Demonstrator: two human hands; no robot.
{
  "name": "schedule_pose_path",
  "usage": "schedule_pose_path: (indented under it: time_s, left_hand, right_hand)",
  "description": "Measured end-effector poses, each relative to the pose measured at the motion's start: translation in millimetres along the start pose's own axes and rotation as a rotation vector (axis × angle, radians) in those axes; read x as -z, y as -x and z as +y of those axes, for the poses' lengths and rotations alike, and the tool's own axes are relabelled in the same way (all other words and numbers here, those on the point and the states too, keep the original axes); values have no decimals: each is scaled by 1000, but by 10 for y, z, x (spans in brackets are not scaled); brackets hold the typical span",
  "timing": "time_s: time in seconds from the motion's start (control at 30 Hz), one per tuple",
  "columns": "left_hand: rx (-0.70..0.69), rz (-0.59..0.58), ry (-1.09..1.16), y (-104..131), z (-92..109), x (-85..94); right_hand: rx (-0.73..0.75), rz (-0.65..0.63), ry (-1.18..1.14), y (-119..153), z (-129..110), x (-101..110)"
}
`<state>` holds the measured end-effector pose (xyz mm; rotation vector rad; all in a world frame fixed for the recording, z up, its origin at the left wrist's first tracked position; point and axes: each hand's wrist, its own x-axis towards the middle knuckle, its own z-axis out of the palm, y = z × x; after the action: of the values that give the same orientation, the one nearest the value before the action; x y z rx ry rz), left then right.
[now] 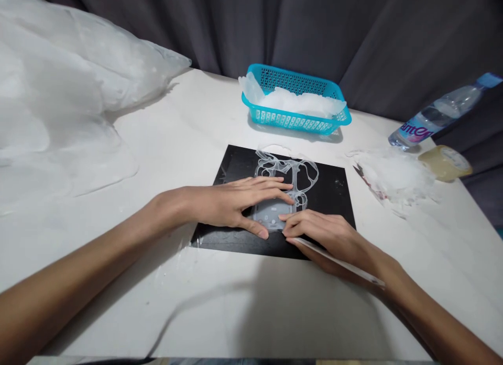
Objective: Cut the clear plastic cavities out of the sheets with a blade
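A translucent moulded plastic piece (264,212) with small cut-outs lies on a black mat (326,181). Thin, looping plastic strips (296,171) are joined to it or lie against it at its far side. My left hand (243,200) rests flat over the piece with fingers spread, hiding part of it. At the piece's near right corner, my right hand (322,231) pinches a slim, pale, stick-like tool (341,263), its long end lying back along the wrist. The tool's tip is hidden by the fingers, so its exact kind cannot be made out.
A turquoise basket (294,121) with translucent pieces stands behind the mat. On the right are plastic scraps (404,174), scissors (367,181), a tape roll (446,163) and a tilted water bottle (436,116). A large plastic bag (78,66) covers the table's left back.
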<state>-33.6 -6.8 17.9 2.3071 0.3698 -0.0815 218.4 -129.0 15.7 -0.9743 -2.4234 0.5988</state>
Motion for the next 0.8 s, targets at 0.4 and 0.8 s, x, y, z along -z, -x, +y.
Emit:
schedule_pose_path:
  time_s: [0.4, 0.8]
  left_hand:
    - [-14, 28, 30, -3, 31, -1]
    - [-31, 170, 124, 35, 79, -9]
  right_hand:
    - [110, 108, 149, 3, 68, -181]
    - [200, 144, 361, 7, -46, -194]
